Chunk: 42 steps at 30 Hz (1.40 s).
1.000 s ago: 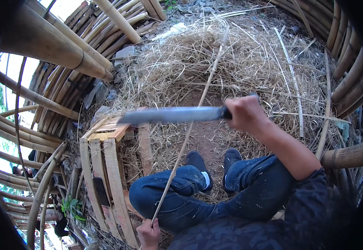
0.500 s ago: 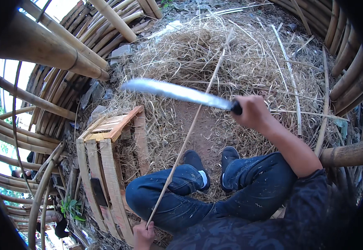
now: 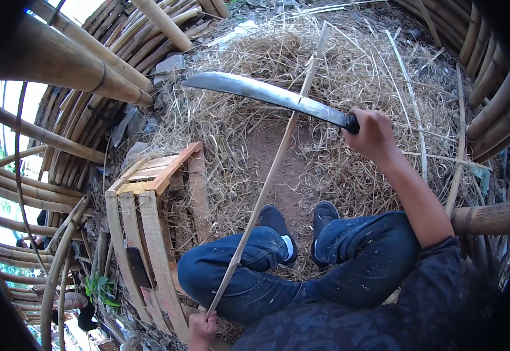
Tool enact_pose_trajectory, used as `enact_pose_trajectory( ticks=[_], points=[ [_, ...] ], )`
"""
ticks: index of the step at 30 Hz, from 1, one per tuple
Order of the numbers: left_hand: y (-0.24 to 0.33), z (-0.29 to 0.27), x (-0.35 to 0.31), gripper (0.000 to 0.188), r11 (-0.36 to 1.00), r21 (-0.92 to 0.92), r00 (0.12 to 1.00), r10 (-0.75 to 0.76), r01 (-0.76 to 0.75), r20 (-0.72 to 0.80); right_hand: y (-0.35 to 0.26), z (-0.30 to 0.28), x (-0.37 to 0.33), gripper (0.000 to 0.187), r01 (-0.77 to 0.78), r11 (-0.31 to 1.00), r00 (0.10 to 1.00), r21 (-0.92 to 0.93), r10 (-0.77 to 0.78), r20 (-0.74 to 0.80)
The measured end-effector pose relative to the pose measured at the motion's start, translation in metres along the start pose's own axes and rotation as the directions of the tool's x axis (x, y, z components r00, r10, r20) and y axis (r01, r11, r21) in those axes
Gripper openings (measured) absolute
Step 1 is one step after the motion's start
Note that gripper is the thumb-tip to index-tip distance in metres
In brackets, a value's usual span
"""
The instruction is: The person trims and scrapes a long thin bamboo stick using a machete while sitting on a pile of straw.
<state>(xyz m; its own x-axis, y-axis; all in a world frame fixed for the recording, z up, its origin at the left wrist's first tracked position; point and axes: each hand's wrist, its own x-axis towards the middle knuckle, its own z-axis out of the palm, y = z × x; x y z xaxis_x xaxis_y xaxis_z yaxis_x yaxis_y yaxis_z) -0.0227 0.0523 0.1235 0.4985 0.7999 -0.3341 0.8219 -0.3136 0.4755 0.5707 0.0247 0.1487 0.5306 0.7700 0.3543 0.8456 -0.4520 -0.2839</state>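
Note:
Low at the left of my lap, my left hand [image 3: 201,329] is closed round the near end of a long bamboo strip [image 3: 259,205]. The strip slants up and away across my left leg, its far end over the heap of shavings. My right hand [image 3: 372,135] grips the black handle of a machete [image 3: 249,86], at the right of the strip. The long, slightly curved blade points left and crosses over the strip near its upper part. Whether the edge touches the strip I cannot tell.
A wooden slat crate [image 3: 149,202] stands beside my left knee, a dark phone-like slab [image 3: 138,267] on its side. Curly bamboo shavings [image 3: 231,134] cover the ground ahead. Bamboo poles [image 3: 114,88] lean at the left; more poles [image 3: 495,111] lie stacked at the right.
The machete has moved up and to the right with my right hand, and its blade now crosses the strip higher up. The strip's far end has risen; my left hand has barely moved.

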Motion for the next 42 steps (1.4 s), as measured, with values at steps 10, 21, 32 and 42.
enact_pose_trajectory(
  ticks=[10, 21, 32, 42],
  points=[
    [-0.004, 0.007, 0.002, 0.036, 0.997, 0.012, 0.997, 0.08, -0.08, -0.015, -0.053, -0.02, -0.013, 0.023, 0.362, 0.929, 0.929, 0.079, -0.366, 0.046],
    [0.018, -0.007, 0.019, 0.034, 0.993, 0.018, 0.993, 0.115, -0.115, 0.021, 0.003, -0.014, 0.013, 0.015, -0.062, 0.991, 0.998, -0.12, 0.06, -0.023],
    [0.006, -0.004, 0.01, 0.034, 0.997, -0.009, 0.997, 0.073, -0.073, 0.022, -0.049, -0.001, 0.001, 0.013, 0.568, 0.816, 0.815, -0.102, -0.576, -0.068],
    [0.003, -0.006, 0.018, 0.044, 0.994, -0.005, 0.994, 0.107, -0.107, 0.02, 0.03, -0.016, -0.008, 0.016, -0.154, 0.988, 0.988, -0.028, 0.153, -0.031]
  ],
)
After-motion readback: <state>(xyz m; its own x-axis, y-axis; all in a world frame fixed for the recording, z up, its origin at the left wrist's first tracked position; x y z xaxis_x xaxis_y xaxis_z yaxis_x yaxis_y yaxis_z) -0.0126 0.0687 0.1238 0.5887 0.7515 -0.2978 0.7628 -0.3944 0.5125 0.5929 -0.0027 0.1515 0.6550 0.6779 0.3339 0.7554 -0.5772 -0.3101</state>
